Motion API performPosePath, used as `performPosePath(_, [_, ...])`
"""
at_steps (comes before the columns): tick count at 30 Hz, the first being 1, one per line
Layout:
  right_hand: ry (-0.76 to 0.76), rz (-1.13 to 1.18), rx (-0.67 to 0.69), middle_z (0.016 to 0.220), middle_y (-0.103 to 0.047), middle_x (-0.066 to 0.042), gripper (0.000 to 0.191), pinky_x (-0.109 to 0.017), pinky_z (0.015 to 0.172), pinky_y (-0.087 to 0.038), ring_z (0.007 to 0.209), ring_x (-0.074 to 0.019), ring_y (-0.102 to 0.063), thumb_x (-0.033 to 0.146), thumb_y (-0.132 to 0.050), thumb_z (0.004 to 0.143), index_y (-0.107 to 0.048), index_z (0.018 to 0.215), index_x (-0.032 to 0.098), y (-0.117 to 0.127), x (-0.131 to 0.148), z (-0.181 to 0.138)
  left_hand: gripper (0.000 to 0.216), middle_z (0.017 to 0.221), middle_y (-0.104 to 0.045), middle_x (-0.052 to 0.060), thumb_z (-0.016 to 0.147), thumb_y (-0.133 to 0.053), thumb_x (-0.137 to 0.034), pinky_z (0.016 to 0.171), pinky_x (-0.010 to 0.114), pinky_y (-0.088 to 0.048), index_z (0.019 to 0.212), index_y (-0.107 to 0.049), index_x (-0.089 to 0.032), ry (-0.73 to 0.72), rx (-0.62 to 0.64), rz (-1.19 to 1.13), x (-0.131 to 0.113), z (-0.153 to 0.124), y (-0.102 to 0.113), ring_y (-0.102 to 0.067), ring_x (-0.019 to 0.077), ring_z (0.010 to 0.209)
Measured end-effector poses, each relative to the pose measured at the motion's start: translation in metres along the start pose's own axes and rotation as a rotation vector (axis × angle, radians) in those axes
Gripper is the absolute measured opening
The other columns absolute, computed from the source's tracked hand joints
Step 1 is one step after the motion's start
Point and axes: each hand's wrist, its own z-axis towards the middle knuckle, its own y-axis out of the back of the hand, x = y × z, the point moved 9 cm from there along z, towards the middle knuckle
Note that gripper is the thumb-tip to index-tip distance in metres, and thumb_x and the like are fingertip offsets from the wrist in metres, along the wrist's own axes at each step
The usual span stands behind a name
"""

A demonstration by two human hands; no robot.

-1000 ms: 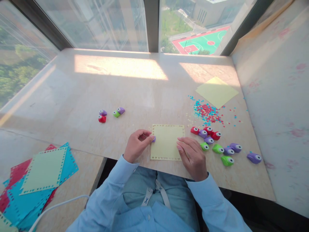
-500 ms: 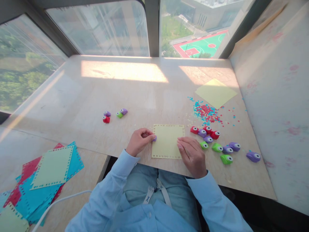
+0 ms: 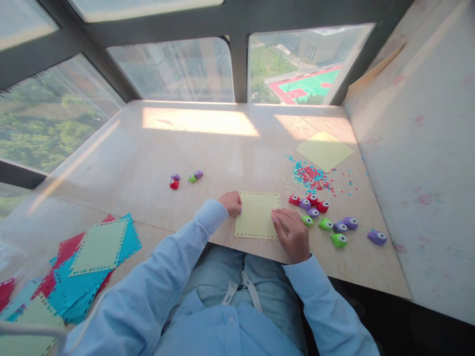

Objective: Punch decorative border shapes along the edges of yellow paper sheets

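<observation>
A pale yellow sheet of paper (image 3: 256, 217) lies at the table's front edge, with small punched holes along its top and bottom edges. My left hand (image 3: 231, 202) is closed round a small purple craft punch (image 3: 240, 210) at the sheet's left edge; the fingers hide most of the punch. On the opposite side, my right hand (image 3: 292, 233) has its fingers drawn together on the sheet's right edge. Just right of that hand sit several craft punches, among them a green punch (image 3: 308, 220), a red punch (image 3: 323, 206) and a purple punch (image 3: 377, 237).
Blue, red and yellow punched confetti (image 3: 312, 177) is scattered at the back right, beside a plain yellow sheet (image 3: 325, 151). Small punches (image 3: 174, 181) stand left of centre. Punched coloured sheets (image 3: 98, 247) are piled at the left, near a white cable (image 3: 33, 329).
My left hand has turned over the punch, its forearm rising and its knuckles now facing the sheet's left edge. My right hand keeps its place on the sheet. The camera view has tilted upward.
</observation>
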Motion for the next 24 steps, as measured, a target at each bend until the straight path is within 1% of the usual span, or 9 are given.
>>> performPosePath(3, [-0.007, 0.005, -0.009, 0.092, -0.075, -0.009, 0.016, -0.041, 0.084, -0.053, 0.089, -0.0225, -0.067, 0.022, -0.057, 0.093, -0.073, 0.092, 0.019, 0.0, -0.002, 0.0, 0.02, 0.062, -0.061, 0.002, 0.056, -0.063, -0.005, 0.058, 0.026, -0.043, 0.057, -0.051, -0.021, 0.004, -0.006, 0.053, -0.001, 0.001, -0.001, -0.062, 0.0212, 0.074])
performPosePath(6, [-0.007, 0.012, -0.012, 0.091, -0.074, -0.009, 0.016, -0.041, 0.084, -0.053, 0.088, -0.0225, -0.067, 0.022, -0.057, 0.093, -0.073, 0.09, 0.018, 0.0, -0.002, 0.0, 0.019, 0.063, -0.061, 0.003, 0.057, -0.065, -0.007, 0.059, 0.026, -0.044, 0.059, -0.052, -0.021, 0.011, -0.019, 0.084, 0.001, 0.001, -0.003, -0.062, 0.0219, 0.078])
performPosePath(14, [-0.023, 0.009, -0.018, 0.09, -0.074, -0.009, 0.018, -0.041, 0.083, -0.054, 0.088, -0.0223, -0.067, 0.024, -0.056, 0.094, -0.072, 0.091, 0.018, -0.002, -0.007, -0.002, 0.021, 0.07, -0.064, 0.005, 0.057, -0.064, -0.007, 0.065, 0.029, -0.046, 0.06, -0.048, -0.021, 0.062, -0.011, 0.09, 0.005, 0.005, -0.003, -0.062, 0.0236, 0.08])
performPosePath(17, [-0.023, -0.013, -0.011, 0.09, -0.074, -0.009, 0.019, -0.04, 0.083, -0.053, 0.087, -0.0225, -0.067, 0.025, -0.055, 0.094, -0.072, 0.091, 0.018, -0.004, -0.009, -0.003, 0.018, 0.063, -0.062, 0.004, 0.056, -0.064, -0.008, 0.064, 0.03, -0.045, 0.056, -0.051, -0.021, 0.066, 0.026, 0.054, 0.006, 0.006, -0.003, -0.062, 0.023, 0.073])
performPosePath(20, [-0.022, -0.053, 0.028, 0.09, -0.074, -0.009, 0.02, -0.041, 0.082, -0.053, 0.087, -0.0231, -0.067, 0.026, -0.053, 0.095, -0.072, 0.09, 0.019, -0.009, -0.01, -0.003, 0.013, 0.052, -0.057, 0.0, 0.059, -0.064, -0.011, 0.057, 0.028, -0.043, 0.054, -0.055, -0.02, 0.054, 0.06, -0.02, 0.007, 0.004, -0.002, -0.059, 0.0192, 0.06])
performPosePath(24, [0.007, -0.1, 0.059, 0.09, -0.074, -0.009, 0.022, -0.041, 0.082, -0.052, 0.087, -0.0235, -0.067, 0.027, -0.052, 0.095, -0.072, 0.088, 0.019, -0.013, -0.009, -0.004, 0.006, 0.051, -0.056, -0.003, 0.063, -0.066, -0.019, 0.049, 0.024, -0.041, 0.065, -0.061, -0.019, 0.035, 0.047, -0.139, 0.01, -0.004, 0.001, -0.053, 0.0141, 0.048])
